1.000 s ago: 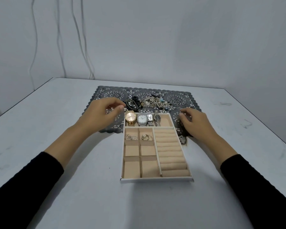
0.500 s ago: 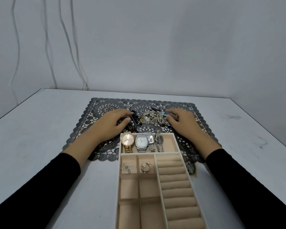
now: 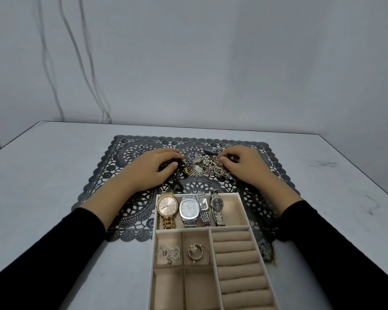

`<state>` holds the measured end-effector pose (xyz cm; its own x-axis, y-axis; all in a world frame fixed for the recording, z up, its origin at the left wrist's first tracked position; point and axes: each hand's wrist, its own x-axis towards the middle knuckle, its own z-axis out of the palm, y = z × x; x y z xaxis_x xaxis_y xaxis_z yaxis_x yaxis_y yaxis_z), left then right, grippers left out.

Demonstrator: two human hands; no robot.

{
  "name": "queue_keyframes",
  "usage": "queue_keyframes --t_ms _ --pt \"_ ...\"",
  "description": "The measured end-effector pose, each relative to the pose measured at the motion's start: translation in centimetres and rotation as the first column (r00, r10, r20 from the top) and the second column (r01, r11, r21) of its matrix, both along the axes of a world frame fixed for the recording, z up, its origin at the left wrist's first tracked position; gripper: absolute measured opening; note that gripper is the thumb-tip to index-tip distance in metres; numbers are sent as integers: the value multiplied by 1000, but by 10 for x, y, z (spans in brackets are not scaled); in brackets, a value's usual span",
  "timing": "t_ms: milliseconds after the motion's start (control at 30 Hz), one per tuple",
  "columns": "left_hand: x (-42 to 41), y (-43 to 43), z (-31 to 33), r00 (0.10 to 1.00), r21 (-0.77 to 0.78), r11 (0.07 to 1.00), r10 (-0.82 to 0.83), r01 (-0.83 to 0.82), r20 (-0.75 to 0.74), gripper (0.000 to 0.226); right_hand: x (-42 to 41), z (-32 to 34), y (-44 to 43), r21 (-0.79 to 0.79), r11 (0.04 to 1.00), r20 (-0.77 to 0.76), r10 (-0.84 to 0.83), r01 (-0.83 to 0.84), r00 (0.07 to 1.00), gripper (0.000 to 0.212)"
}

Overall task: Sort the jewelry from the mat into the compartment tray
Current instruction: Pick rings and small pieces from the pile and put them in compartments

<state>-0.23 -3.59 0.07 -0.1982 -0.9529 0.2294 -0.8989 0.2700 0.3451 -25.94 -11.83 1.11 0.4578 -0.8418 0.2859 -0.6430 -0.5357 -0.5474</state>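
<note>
Currently the jewelry pile (image 3: 202, 165) sits on the mat (image 3: 143, 144) just past the tray (image 3: 242, 198), stretched left-to-right between my hands: left hand (image 3: 152, 170) touches its dark end, right hand (image 3: 244, 166) curls into the other, and I can't tell whether either is actually gripping.

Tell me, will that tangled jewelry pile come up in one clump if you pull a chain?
Probably partly: the jewelry pile looks like thin chains and pearl beads tangled together, so neighbours may drag along. It should hang floppy, not stiff. Pieces might snag in the openwork mat.
</note>
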Motion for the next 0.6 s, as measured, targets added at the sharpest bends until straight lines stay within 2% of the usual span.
queue_keyframes --t_ms 167,267,400,600 --pt "-3 -3 2 1000 -42 999 6 -5 2 37 -2 2 -3 25 999 68 -24 23 997 16" --pt "-13 -6 4 999 -56 997 -53 53 3 38 1 4 1 38 998 114 42 -47 993 17" --pt "-14 -5 3 993 -14 993 -114 115 12 38 5 4 5 18 986 12 166 -166 986 14" --pt "-6 -4 4 996 -24 997 -72 71 -52 40 -6 5 3 33 990 27 137 -138 990 9"
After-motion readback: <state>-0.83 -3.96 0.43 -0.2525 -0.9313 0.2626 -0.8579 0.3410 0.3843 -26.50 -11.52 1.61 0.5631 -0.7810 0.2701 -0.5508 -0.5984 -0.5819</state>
